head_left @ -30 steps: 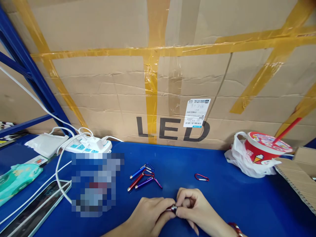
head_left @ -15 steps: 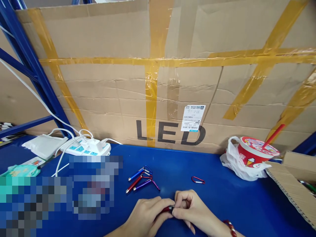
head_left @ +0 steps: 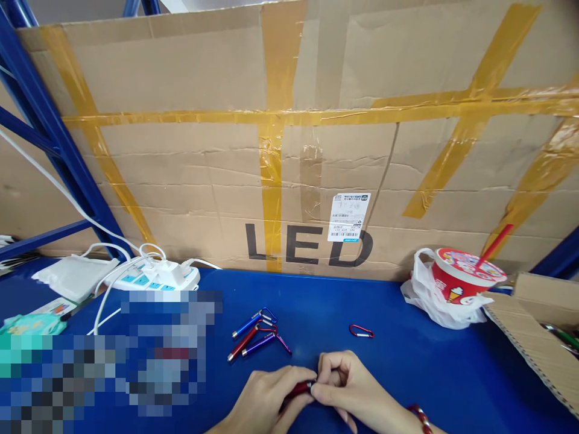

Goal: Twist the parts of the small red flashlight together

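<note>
Left hand (head_left: 266, 395) wraps a dark red tube (head_left: 298, 389) low over the near middle of the blue table (head_left: 316, 307); right hand (head_left: 341, 386) pinches its right end, though the fingers hide whether a separate part sits there. For good control, the left grip should stay firm and the right fingertips light, with the tube held straight so that its end doesn't tilt. Farther off, left to right, a blue torch (head_left: 246, 325), red torch (head_left: 243, 346) and purple torch (head_left: 259, 345) lie bunched together, with a red clip (head_left: 361, 331) apart on the right, all best left clear of the wrists.
</note>
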### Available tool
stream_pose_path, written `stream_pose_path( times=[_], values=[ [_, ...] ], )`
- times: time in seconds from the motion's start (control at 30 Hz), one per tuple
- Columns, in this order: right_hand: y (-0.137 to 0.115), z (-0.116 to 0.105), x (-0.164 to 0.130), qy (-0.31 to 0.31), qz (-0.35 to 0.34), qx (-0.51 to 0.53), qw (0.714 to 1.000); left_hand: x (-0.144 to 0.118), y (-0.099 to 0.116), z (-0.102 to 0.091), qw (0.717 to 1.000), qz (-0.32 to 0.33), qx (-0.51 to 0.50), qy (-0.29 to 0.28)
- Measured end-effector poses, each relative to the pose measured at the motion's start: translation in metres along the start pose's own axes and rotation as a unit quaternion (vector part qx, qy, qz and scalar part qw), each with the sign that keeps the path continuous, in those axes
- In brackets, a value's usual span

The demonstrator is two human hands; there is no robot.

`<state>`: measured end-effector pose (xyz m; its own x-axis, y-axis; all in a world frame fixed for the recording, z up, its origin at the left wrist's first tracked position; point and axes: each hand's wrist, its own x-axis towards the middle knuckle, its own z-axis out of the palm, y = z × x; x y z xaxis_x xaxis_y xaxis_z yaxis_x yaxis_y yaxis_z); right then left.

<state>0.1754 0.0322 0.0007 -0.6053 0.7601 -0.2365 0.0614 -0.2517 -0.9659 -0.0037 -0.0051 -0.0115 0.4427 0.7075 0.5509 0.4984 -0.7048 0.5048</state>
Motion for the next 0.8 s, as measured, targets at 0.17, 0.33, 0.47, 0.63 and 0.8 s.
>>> stream_pose_path(
  times=[0.17,0.33,0.47,0.63,0.8],
  values=[
    [0.0005,0.0004,0.0002,0.003,-0.004,0.01,1.0,0.0012,0.0009,-0.003,0.998,-0.036,0.003,-0.056],
    [0.0023,-0.0003,0.0004,-0.002,-0.01,0.015,1.0,0.0008,0.001,-0.0033,0.996,-0.038,0.022,-0.076],
    [0.0038,-0.0011,0.0001,-0.004,-0.014,0.008,1.0,0.0007,0.0018,-0.0026,0.996,-0.036,0.032,-0.077],
    [0.0032,-0.0021,-0.0001,-0.012,-0.018,0.0,1.0,0.0023,0.0032,-0.004,0.996,-0.037,0.039,-0.072],
    [0.0015,-0.0018,-0.0009,-0.014,-0.022,0.001,1.0,0.0016,0.001,-0.0023,0.997,-0.029,0.026,-0.068]
  ],
)
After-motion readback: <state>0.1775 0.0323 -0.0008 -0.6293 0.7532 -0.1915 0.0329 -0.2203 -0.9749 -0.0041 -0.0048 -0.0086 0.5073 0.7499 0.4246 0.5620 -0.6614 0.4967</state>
